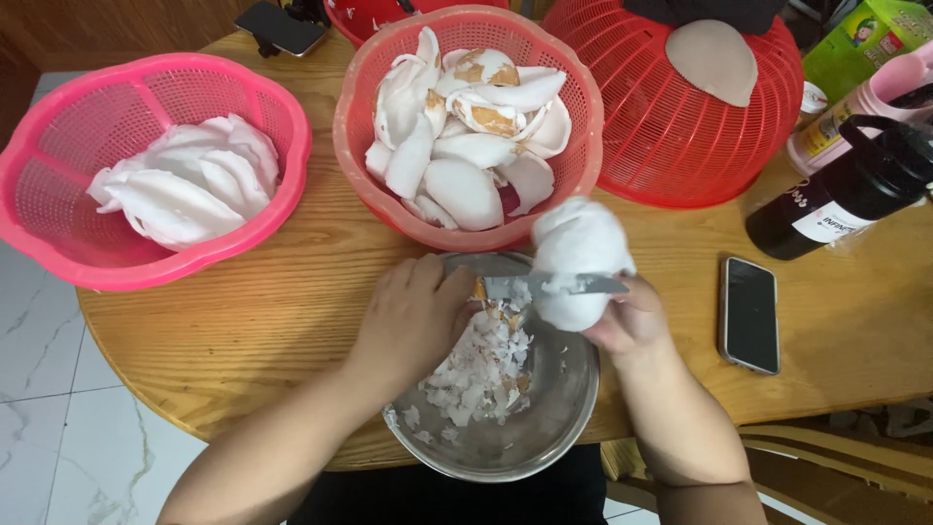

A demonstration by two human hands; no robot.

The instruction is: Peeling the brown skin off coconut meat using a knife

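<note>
Surface: I see a round wooden table (243, 321) over white marble floor tiles (39, 389).
Steel bowl (573, 408): at the table's near edge, holding shavings.
Left hand (413, 316): fingers clenched on a knife (554, 285) over the bowl.
Right hand (632, 321): fingers grasping a white coconut piece (578, 243) just above the bowl.
Baskets: pink basket (58, 224) far left of the bowl, red basket (369, 146) just behind it.

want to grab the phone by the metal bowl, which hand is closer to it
Right. The right hand is just left of the phone; the left hand is farther, across the bowl.

Two bare forearms reaching forward from the bottom edge, angled toward each other. Left hand (413, 316) curled knuckles-up into a closed grip, thumb side facing right. Right hand (630, 321) cupped palm-up, fingers wrapped closed, wrist bent slightly inward.
</note>
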